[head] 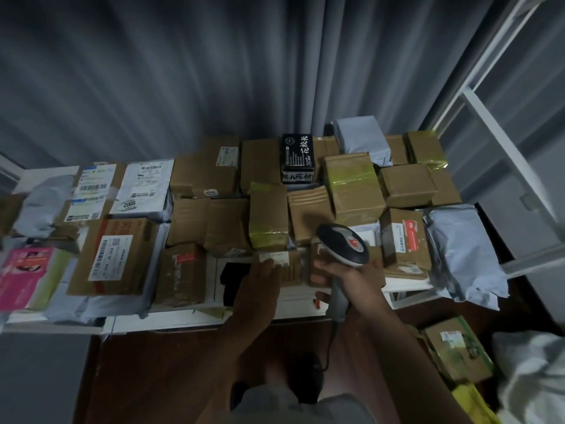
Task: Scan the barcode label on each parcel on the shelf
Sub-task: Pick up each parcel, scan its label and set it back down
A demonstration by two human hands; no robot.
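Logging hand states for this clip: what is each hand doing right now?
Left hand: open, fingers straight, resting on a small brown parcel by its label.
Right hand: closed around the barcode scanner handle.

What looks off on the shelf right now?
The grey poly bag at the right end overhangs the shelf edge and could slip off. A few cartons sit askew; no visible damage.

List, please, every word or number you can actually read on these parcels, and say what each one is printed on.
"2005": sticker on the white mailer.
"2714": round tag on the brown box.
"花椒" (partly legible): black box.
Shipping labels on the large carton, the red-labelled box and the small parcel under the left hand: too blurred.
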